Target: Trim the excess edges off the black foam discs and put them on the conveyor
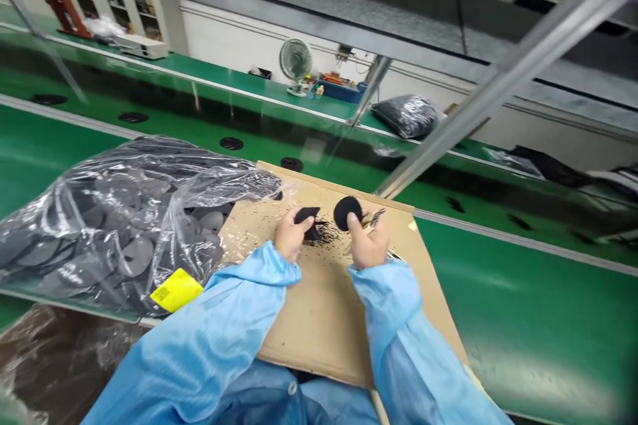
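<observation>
My left hand (289,237) pinches a small black piece (306,215) with a straight cut-looking edge, above the cardboard sheet (319,325). Between thumb and fingers, my right hand (369,244) grips a round black disc (346,212), its flat face showing. A slim metallic tool (378,216) sticks out from behind the right fingers; its kind is unclear. The two hands are a short way apart. Small black scraps (323,235) lie scattered on the cardboard between them.
A clear plastic bag (134,219) full of grey-black discs lies at the left, with a yellow label (176,290). Discs (232,143) sit spaced along the green belt behind. A slanted metal post (448,113) rises at the right, below an overhead shelf (349,0). A fan (296,61) stands farther back.
</observation>
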Tool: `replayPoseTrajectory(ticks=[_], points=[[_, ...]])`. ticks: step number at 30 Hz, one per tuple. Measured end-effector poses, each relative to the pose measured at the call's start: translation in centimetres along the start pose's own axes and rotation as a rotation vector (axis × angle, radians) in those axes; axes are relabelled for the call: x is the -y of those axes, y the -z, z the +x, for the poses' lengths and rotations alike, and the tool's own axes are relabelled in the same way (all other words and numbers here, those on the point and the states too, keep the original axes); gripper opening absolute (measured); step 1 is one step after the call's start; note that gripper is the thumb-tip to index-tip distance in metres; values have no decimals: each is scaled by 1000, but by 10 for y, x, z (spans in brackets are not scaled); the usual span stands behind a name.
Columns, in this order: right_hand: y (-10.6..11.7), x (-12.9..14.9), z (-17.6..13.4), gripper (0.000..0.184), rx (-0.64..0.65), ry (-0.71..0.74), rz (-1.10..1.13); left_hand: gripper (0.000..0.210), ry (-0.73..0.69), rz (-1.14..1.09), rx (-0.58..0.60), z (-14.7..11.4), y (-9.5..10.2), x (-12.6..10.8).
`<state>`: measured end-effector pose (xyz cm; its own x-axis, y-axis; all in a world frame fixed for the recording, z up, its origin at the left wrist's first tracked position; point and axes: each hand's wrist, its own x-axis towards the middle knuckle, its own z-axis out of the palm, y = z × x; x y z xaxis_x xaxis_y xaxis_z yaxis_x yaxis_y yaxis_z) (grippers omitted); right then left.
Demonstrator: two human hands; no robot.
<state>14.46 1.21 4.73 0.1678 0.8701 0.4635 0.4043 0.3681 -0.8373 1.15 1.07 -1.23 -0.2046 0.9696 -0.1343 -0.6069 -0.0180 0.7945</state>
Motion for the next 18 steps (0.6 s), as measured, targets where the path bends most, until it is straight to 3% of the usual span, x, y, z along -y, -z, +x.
replayPoseTrajectory(ticks=[5,9,15,18], points=[[-6,-44,-33,30,27,-134,102,43,-54,52,79,-7,-2,-3],[-7,-44,-39,25,113,-126,81,42,-126,165,168,-12,-2,-1],[-3,-42,-36,22,63,-145,45,43,-185,293,212,-17,-3,2],[-4,-39,-37,21,64,-151,36,45,-201,316,180,-19,-5,2]])
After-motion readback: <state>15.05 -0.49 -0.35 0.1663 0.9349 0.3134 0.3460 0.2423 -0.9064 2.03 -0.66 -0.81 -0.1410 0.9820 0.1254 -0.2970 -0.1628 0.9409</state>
